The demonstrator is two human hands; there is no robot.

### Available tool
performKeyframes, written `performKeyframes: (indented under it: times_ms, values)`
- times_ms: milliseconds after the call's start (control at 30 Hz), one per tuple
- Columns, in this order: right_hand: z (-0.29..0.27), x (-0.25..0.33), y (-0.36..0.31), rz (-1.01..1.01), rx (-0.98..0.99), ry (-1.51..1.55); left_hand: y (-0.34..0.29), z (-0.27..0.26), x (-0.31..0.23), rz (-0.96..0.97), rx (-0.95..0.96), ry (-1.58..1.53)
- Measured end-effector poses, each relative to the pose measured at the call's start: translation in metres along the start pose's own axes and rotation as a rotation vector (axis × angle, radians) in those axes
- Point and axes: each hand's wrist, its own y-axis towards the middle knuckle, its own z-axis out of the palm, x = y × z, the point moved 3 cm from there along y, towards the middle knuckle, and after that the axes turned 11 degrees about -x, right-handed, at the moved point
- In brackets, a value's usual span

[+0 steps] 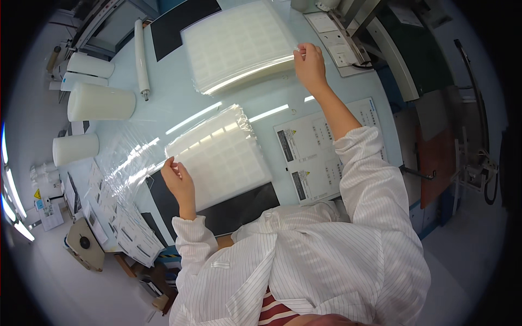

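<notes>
My right hand (311, 68) reaches to the near right corner of a large stack of translucent plastic sheets (239, 38), its fingers pinched on the edge of a sheet there. A faint grid of squares shows through this stack. Nearer to me lies a smaller stack of similar sheets (223, 157), with a crinkled, shiny far right edge. At its left side, my left hand (179, 185) has its fingertips closed on the edge of clear plastic film (130, 155). That film spreads leftward in wrinkles over the table; how much the fingers grip is partly hidden.
Several white rolls (102, 102) stand along the left. A long roller (141, 60) lies near a black mat (176, 30); another black mat (239, 209) is under the near stack. Printed sheets (321, 152) lie on the right of the pale table (272, 92). Machine parts (348, 38) border the far right.
</notes>
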Motion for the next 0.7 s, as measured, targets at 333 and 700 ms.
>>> performKeyframes:
  times_ms: [333,700]
  values:
    - [0.02,-0.001,0.021,0.158,0.286,-0.238,0.105,0.14,-0.075,-0.062,-0.043,-0.294]
    - [0.02,-0.002,-0.006,0.279,0.348,-0.025,0.134,0.136,-0.082,-0.093,-0.169,-0.162]
